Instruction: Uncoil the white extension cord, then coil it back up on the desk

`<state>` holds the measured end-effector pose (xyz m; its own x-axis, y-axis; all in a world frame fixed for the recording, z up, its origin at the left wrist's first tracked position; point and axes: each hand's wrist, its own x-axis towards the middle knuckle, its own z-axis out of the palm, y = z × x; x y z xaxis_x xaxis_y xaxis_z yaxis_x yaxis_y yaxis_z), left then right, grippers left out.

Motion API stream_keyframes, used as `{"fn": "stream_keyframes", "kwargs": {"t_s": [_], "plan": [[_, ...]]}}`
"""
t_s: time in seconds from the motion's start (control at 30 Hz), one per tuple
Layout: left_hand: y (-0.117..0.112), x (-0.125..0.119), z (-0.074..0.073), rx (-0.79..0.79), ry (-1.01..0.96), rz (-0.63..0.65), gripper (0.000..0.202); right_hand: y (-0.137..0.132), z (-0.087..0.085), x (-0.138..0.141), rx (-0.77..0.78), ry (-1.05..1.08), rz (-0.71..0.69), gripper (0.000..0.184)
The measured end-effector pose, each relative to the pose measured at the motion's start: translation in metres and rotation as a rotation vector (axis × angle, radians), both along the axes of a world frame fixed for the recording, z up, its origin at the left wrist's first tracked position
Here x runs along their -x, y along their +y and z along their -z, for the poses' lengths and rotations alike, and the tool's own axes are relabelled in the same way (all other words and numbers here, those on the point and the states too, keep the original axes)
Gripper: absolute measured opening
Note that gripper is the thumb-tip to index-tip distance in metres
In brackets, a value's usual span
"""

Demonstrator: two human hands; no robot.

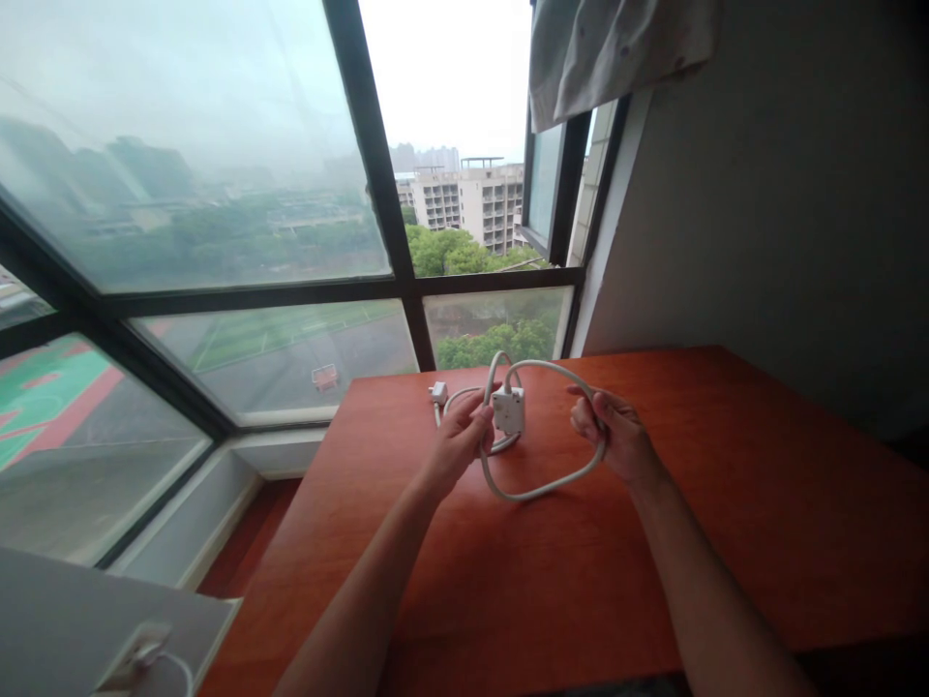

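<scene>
A white power strip (pixel 509 410) with a thick white cable (pixel 541 492) is held above the wooden table (pixel 552 590). The cable makes a wide loop between my two hands. My left hand (pixel 464 431) is closed on the cable at the left side of the loop, right beside the strip's block. On the right side of the loop, my right hand (pixel 614 426) pinches the cable between thumb and fingers. The plug (pixel 438 392) lies further back on the left, at the end of the cord. Part of the cord behind my left hand is hidden.
Large dark-framed windows (pixel 413 287) stand behind the table, one pane swung outward. A curtain (pixel 616 53) hangs at the upper right, beside a grey wall (pixel 784 194). At the lower left a wall socket (pixel 137 658) has a white charger in it.
</scene>
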<state>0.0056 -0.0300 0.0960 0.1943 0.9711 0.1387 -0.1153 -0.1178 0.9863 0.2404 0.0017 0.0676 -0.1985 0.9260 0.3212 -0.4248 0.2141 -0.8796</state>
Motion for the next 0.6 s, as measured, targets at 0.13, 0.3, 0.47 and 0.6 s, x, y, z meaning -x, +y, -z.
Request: {"fn": "stream_keyframes", "kwargs": {"t_s": [0.13,0.3,0.47,0.6], "plan": [[-0.005,-0.006,-0.006,-0.069,0.037,0.079,0.056,0.001,0.002,0.001,0.041,-0.077,0.016,0.039],[-0.01,-0.019,-0.005,-0.129,0.141,0.173,0.055,0.0,-0.002,0.002,0.08,-0.165,0.048,0.045],[-0.024,-0.038,-0.009,-0.207,0.382,0.221,0.046,0.002,-0.001,0.004,0.11,-0.245,0.062,0.044],[-0.039,-0.058,-0.017,-0.278,0.637,0.319,0.027,0.004,-0.001,-0.002,0.115,-0.256,0.069,0.039]]}}
